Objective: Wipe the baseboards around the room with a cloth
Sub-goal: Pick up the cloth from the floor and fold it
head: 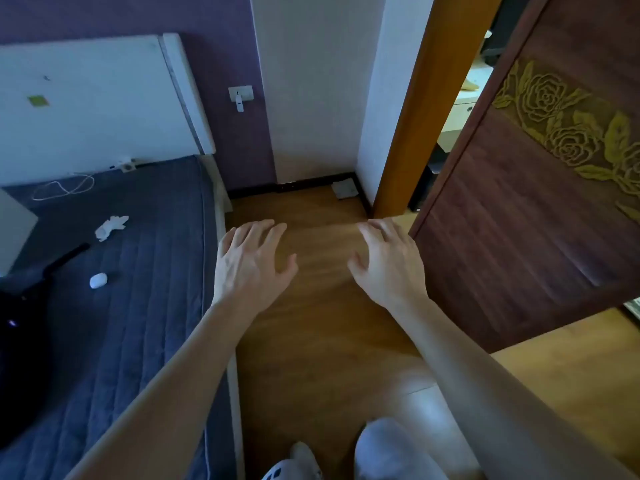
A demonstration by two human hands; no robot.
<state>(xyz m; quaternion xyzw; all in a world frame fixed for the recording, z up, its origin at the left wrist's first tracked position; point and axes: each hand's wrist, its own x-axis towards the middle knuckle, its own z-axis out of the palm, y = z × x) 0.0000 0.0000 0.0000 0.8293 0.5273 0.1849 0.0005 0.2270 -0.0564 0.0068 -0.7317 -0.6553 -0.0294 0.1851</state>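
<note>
Both my hands are stretched out in front of me above the wooden floor, palms down, fingers spread and holding nothing. My left hand [252,263] hovers beside the bed's edge. My right hand [389,263] hovers near the open door. A dark baseboard [311,183] runs along the foot of the far wall and turns the corner toward the door frame. A small grey cloth [344,189] lies on the floor in that far corner, against the baseboard, well beyond my fingertips.
A bed with a dark blue mattress [121,306] fills the left side, carrying a crumpled tissue [111,227], a white earbud case [98,280] and a cable. A carved brown door [540,216] stands open on the right. My knee and slipper show at the bottom.
</note>
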